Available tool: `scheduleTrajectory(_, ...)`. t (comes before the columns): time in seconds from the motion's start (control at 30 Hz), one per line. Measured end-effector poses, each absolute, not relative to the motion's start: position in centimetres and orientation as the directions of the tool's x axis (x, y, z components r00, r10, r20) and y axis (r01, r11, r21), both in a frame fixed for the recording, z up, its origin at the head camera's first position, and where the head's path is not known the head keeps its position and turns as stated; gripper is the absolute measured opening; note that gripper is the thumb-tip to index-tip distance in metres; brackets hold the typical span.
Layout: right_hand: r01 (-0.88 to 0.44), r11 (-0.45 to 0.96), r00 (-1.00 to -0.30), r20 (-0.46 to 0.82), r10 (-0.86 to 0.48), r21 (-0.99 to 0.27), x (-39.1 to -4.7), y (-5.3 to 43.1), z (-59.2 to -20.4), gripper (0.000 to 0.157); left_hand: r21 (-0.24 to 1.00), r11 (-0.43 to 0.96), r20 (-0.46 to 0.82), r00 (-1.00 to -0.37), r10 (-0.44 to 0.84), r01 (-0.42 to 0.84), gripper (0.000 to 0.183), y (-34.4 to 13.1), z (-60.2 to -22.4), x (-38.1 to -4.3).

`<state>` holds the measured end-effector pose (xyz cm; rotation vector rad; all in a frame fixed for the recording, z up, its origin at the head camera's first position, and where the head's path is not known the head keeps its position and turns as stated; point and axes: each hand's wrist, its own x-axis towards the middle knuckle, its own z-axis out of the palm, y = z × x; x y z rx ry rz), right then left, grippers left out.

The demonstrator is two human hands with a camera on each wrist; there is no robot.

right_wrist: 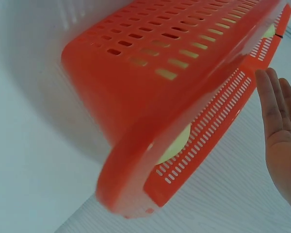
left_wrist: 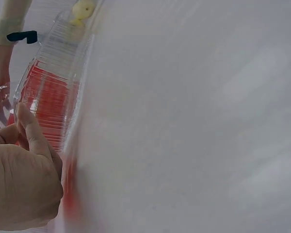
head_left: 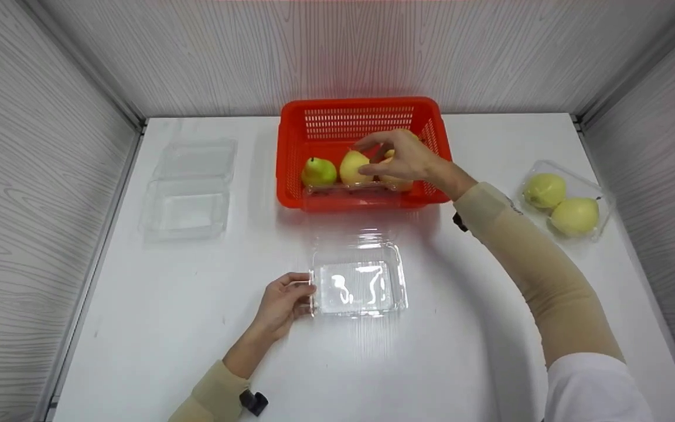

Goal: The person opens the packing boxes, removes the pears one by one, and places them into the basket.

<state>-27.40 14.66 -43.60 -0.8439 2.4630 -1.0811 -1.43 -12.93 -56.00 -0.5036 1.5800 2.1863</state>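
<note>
My left hand (head_left: 283,305) pinches the left edge of a clear plastic clamshell container (head_left: 399,293), which lies with its lid raised towards the basket. In the left wrist view, the thumb and fingers of the left hand (left_wrist: 26,179) meet at the wall of the container (left_wrist: 53,104). My right hand (head_left: 402,155) hovers over a red plastic basket (head_left: 287,146), thumb and fingers spread around the top of a yellow pear (head_left: 354,167). To the left in the basket sits a greener pear (head_left: 319,173). More yellow pears lie partly hidden under the right hand.
Two yellow pears (head_left: 575,217) lie in another clear container (head_left: 604,205) at the table's right side. On the left stands an opened clear container (head_left: 185,211). Wood-patterned panels (head_left: 220,58) border the white table (head_left: 156,328) at the back and sides.
</note>
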Motion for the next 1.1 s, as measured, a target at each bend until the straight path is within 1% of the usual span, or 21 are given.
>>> scheduleTrajectory(0.33, -0.410, 0.464, -0.773, 0.028, -0.634, -0.786, -25.7, 17.1, -43.4, 0.045, 0.817, -0.273, -0.498, -0.860, 0.109, -0.508, 0.034, -13.0, -55.9, -1.5)
scheduleTrajectory(0.6, -0.365, 0.426, -0.788, 0.031, -0.615, -0.828, -23.9, 18.3, -43.7, 0.042, 0.812, -0.276, -0.508, -0.855, 0.103, -0.515, 0.034, -13.0, -55.8, -1.5)
scheduleTrajectory(0.7, -0.388, 0.409, -0.787, 0.067, -0.613, -0.826, -23.3, 18.6, -43.9, 0.039, 0.811, -0.275, -0.512, -0.854, 0.098, -0.517, 0.035, -13.0, -55.8, -1.5)
scheduleTrajectory(0.83, -0.411, 0.348, -0.789, 0.138, -0.598, -0.843, -22.5, 19.0, -44.5, 0.035, 0.808, -0.277, -0.516, -0.851, 0.092, -0.520, 0.035, -13.1, -55.9, -1.5)
scheduleTrajectory(0.97, -0.407, 0.299, -0.805, 0.184, -0.564, -0.863, -21.5, 19.5, -45.3, 0.032, 0.809, -0.271, -0.520, -0.850, 0.084, -0.521, 0.033, -13.1, -55.9, -1.5)
scheduleTrajectory(1.1, -0.386, 0.275, -0.828, 0.199, -0.525, -0.881, -20.8, 19.8, -45.9, 0.030, 0.808, -0.267, -0.523, -0.848, 0.084, -0.525, 0.032, -13.1, -55.9, -1.6)
